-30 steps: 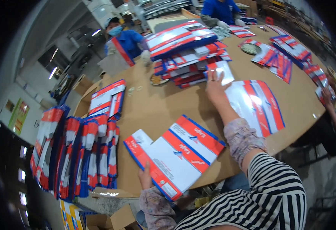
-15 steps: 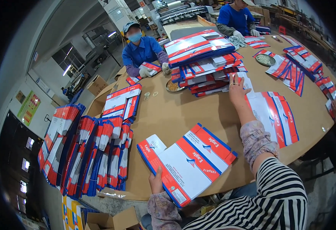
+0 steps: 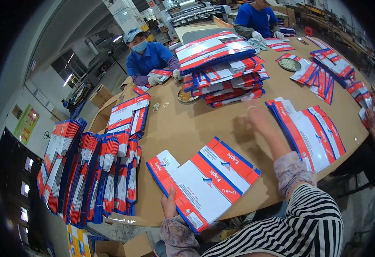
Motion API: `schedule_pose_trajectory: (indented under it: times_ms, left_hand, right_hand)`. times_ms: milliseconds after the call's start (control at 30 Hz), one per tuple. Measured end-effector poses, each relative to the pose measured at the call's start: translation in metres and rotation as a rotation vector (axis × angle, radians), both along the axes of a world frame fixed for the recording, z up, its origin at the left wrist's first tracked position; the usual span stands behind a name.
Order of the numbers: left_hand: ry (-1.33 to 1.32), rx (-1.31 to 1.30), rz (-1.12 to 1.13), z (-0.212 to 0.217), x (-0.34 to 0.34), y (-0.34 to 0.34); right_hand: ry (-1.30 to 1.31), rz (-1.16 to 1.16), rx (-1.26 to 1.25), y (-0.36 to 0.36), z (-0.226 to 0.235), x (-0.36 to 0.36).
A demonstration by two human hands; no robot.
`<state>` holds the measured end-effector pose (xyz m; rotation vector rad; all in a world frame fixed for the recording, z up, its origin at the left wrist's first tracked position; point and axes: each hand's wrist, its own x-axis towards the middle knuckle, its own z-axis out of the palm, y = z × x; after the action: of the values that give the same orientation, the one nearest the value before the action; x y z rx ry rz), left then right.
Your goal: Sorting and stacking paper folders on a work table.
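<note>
My left hand (image 3: 168,204) grips the near left edge of a batch of flat, unfolded cartons (image 3: 204,184), red, white and blue, with the thumb on top. The batch lies tilted at the table's near edge. My right hand (image 3: 255,120) is smeared by motion above the tabletop, and its fingers cannot be made out. It is between a tall pile of flat cartons (image 3: 217,53) and a slightly fanned stack of the same cartons (image 3: 309,132) at the right. It looks apart from both.
Bundled cartons (image 3: 89,171) stand packed at the table's left edge. Rubber bands (image 3: 156,107) and a shallow dish (image 3: 185,96) lie near the pile; another dish (image 3: 290,64) is at the far right. Two gloved co-workers (image 3: 147,60) (image 3: 256,21) handle cartons across the brown table (image 3: 179,128).
My right hand has left the right-hand cartons and come back toward me. Those cartons now sit farther right, apart from the tall pile. The left hand keeps its hold; the view has shifted slightly.
</note>
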<state>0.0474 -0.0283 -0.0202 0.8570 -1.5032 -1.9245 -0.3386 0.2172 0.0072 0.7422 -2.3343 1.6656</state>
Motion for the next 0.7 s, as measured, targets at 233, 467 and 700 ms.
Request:
schedule_pose_trajectory:
  times_ms: [233, 467, 700]
  left_hand:
    - [0.012, -0.033, -0.025, -0.006, 0.016, -0.007]
    - [0.287, -0.087, -0.052, 0.037, -0.001, 0.022]
    - [0.436, -0.492, 0.056, 0.089, -0.038, -0.003]
  right_hand:
    - [-0.184, 0.419, 0.510, -0.061, 0.014, 0.112]
    - [-0.432, 0.536, 0.094, 0.001, 0.030, 0.128]
    - [-0.295, 0.436, -0.309, 0.011, 0.098, 0.124]
